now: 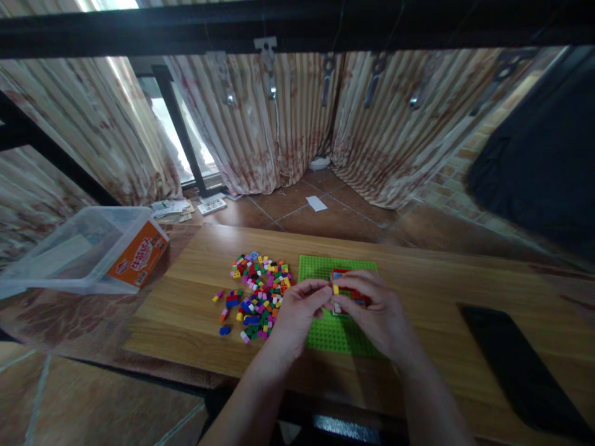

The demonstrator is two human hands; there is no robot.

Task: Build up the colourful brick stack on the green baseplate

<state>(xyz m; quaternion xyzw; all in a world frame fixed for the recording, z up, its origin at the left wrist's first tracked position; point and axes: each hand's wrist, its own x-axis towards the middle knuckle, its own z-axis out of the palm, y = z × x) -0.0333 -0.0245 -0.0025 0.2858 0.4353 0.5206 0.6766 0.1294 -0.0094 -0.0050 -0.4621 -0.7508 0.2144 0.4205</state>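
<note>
My right hand [379, 310] is closed in a pinch, with a small yellow toy brick [335, 289] between thumb and forefinger. Right beside the brick, my left hand [300, 306] has its thumb and fingertips pressed together; what they hold, if anything, is hidden. Both hands meet above a studded green baseplate [320, 337]. On the plate, partly covered by my right hand, stands a low build of mostly red bricks [338, 272] with some white. A loose pile of small coloured bricks [264, 288] lies left of the plate, close to my left hand.
The wooden table [186, 297] carries a dark flat slab [515, 359] at the right. A clear plastic bin [93, 282] with an orange label stands beyond its left end. A black bar [297, 25] crosses overhead; curtains [288, 136] hang behind.
</note>
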